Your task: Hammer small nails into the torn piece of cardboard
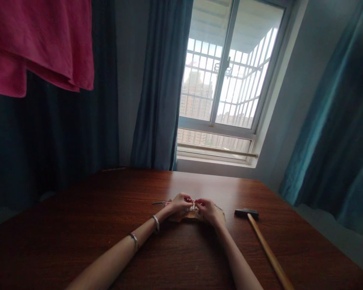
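Observation:
My left hand (179,202) and my right hand (209,210) meet over the middle of a dark wooden table (78,225). Their fingertips pinch a small pale object (193,206) between them; it is too small to tell what it is. Under the hands lies a flat light-brown piece (191,215), partly hidden by them. My left forearm carries two bracelets (156,222).
A hammer (247,213) with a long wooden handle lies to the right of my right hand, handle running toward the near edge. A thin metal tool (159,202) lies just left of my left hand. Beyond the table are a window (226,80), teal curtains and a hanging pink cloth (39,40).

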`<state>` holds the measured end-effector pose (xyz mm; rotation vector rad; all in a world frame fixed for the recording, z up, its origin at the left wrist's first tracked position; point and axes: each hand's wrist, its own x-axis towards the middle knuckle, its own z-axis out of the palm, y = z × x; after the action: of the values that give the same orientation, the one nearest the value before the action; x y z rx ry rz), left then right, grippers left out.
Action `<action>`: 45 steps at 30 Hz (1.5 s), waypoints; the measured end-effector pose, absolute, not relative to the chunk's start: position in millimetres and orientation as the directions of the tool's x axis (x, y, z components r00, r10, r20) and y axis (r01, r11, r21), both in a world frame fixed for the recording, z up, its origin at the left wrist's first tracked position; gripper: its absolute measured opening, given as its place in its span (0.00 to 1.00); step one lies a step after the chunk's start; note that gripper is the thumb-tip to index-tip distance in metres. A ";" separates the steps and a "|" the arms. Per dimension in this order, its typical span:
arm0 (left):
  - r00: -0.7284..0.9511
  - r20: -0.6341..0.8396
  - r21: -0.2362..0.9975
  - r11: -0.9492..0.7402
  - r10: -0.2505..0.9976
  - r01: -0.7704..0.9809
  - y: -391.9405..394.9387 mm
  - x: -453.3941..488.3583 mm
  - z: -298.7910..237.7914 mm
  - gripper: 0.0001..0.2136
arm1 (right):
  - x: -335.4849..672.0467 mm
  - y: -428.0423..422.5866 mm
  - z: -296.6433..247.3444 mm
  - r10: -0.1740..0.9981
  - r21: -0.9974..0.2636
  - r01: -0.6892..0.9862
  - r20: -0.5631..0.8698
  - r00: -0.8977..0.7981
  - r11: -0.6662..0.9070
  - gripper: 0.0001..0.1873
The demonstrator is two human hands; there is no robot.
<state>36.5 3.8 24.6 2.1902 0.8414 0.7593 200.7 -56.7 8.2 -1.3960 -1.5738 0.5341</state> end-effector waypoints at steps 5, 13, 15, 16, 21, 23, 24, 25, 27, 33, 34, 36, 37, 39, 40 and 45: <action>0.639 0.268 0.749 -0.572 0.722 0.333 6.1 36.1 23.8 0.10 | 200.6 -59.5 10.0 0.938 -0.813 0.523 0.340 0.072 0.255 0.08; 0.658 0.307 0.772 -0.584 0.687 0.249 7.6 35.7 22.6 0.13 | 200.5 -63.9 13.4 0.940 -0.811 0.526 0.336 0.061 0.256 0.07; 0.645 0.317 0.774 -0.583 0.695 0.248 6.2 37.5 23.5 0.13 | 200.9 -63.8 13.2 0.939 -0.807 0.534 0.337 0.068 0.252 0.07; 0.640 0.317 0.777 -0.578 0.700 0.247 5.6 38.4 23.9 0.14 | 201.1 -63.8 13.1 0.938 -0.804 0.540 0.340 0.071 0.250 0.07; 0.631 0.323 0.786 -0.571 0.705 0.236 3.2 41.6 24.7 0.13 | 202.1 -63.7 12.2 0.937 -0.780 0.576 0.344 0.068 0.245 0.08; 0.619 0.324 0.791 -0.564 0.715 0.237 3.6 42.3 23.4 0.13 | 202.4 -64.1 11.4 0.939 -0.772 0.590 0.337 0.066 0.235 0.09; 0.614 0.324 0.794 -0.559 0.720 0.238 4.3 42.7 22.3 0.13 | 202.4 -64.3 10.9 0.941 -0.768 0.598 0.332 0.067 0.229 0.09; 0.610 0.322 0.797 -0.555 0.724 0.237 5.2 43.1 21.0 0.13 | 202.3 -64.6 10.2 0.942 -0.764 0.606 0.328 0.068 0.222 0.09; 0.608 0.322 0.802 -0.550 0.726 0.233 7.6 43.9 18.2 0.13 | 201.4 -65.2 9.2 0.946 -0.753 0.626 0.316 0.074 0.203 0.10; 0.627 0.290 0.805 -0.539 0.723 0.249 11.2 44.6 14.6 0.14 | 202.4 -70.8 24.3 0.962 -0.706 0.690 0.267 0.051 0.160 0.12; 0.628 0.286 0.802 -0.539 0.724 0.256 11.1 44.5 14.6 0.14 | 206.8 -75.4 30.5 0.964 -0.698 0.700 0.261 0.051 0.152 0.13; 0.626 0.280 0.798 -0.539 0.728 0.270 11.2 44.3 14.2 0.14 | 223.0 -92.5 43.2 0.962 -0.677 0.726 0.261 0.084 0.121 0.17; 0.626 0.278 0.798 -0.538 0.729 0.272 11.5 44.4 13.7 0.14 | 234.6 -105.8 48.3 0.956 -0.663 0.742 0.270 0.117 0.096 0.18; 0.629 0.278 0.803 -0.535 0.726 0.264 12.6 44.8 12.3 0.13 | 263.2 -142.0 52.1 0.932 -0.630 0.776 0.290 0.216 0.016 0.19; 0.630 0.277 0.806 -0.532 0.726 0.258 13.2 45.1 11.4 0.13 | 278.4 -163.7 50.0 0.914 -0.613 0.789 0.302 0.271 -0.031 0.20; 0.617 0.287 0.811 -0.529 0.733 0.251 13.9 45.8 9.1 0.13 | 329.3 -268.6 9.5 0.696 -0.279 0.787 0.368 0.617 -0.550 0.25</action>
<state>45.8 13.9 9.1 2.0803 0.7708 0.8098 329.3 -268.6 9.5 -2.4271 -1.1790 -0.2992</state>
